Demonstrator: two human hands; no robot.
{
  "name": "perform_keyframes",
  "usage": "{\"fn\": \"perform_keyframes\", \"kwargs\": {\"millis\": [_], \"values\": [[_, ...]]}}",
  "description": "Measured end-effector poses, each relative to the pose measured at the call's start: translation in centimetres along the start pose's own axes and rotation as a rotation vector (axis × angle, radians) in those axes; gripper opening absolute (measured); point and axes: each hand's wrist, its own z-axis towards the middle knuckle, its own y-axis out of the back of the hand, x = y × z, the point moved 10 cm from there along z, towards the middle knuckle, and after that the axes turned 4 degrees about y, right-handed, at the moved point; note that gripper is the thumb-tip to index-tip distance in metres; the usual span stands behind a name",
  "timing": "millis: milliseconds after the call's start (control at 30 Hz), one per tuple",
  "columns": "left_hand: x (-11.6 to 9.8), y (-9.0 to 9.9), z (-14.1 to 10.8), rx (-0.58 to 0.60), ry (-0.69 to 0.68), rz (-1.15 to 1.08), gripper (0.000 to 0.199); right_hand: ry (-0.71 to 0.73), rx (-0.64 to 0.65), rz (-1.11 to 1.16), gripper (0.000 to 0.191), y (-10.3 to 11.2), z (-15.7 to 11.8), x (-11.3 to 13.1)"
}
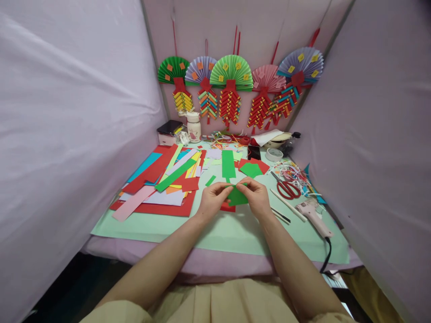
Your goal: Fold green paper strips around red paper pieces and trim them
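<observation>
Between my two hands, above the middle of the table, is a small piece of green paper (238, 197). My left hand (214, 197) pinches its upper left edge, and my right hand (255, 196) pinches the upper right edge. Just beyond the hands lies a longer green paper strip (228, 163). Part of a red paper piece (228, 207) shows under the held paper. Right of the strip, a green paper piece (251, 169) rests on red paper squares (263, 167). A small green scrap (210, 180) lies near my left hand.
Coloured paper strips and sheets (161, 209) are piled at left. At right are red-handled scissors (288, 189), a white stick (288, 205), a dark-tipped tool (281, 215) and a hot glue gun (315, 217) with a cord. Tape (274, 154), a phone (254, 152) and a bottle (193, 127) stand behind. Paper fan ornaments (230, 72) hang above.
</observation>
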Motion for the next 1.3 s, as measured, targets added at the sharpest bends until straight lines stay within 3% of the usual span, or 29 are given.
{"fn": "perform_keyframes", "kwargs": {"millis": [200,467,733,1100,1300], "values": [[-0.7,0.5,-0.1,-0.025,-0.128,0.195,0.024,0.033,0.054,-0.121,0.012,-0.3,0.0,0.3],[-2.2,-0.3,-0.5,0.029,-0.264,0.382,0.018,0.168,0.131,-0.229,0.004,-1.0,-0.1,2.0],[-3.4,-0.9,-1.2,0.057,-0.393,0.53,0.016,0.15,0.142,-0.299,0.005,-1.0,-0.2,2.1],[-3.4,-0.1,-0.7,0.0,-0.345,0.49,0.015,0.041,0.009,-0.389,0.008,1.6,0.6,0.9],[-3.3,1.8,-0.1,-0.128,-0.31,0.402,0.016,-0.056,-0.12,-0.291,0.008,4.2,1.0,-0.4]]}}
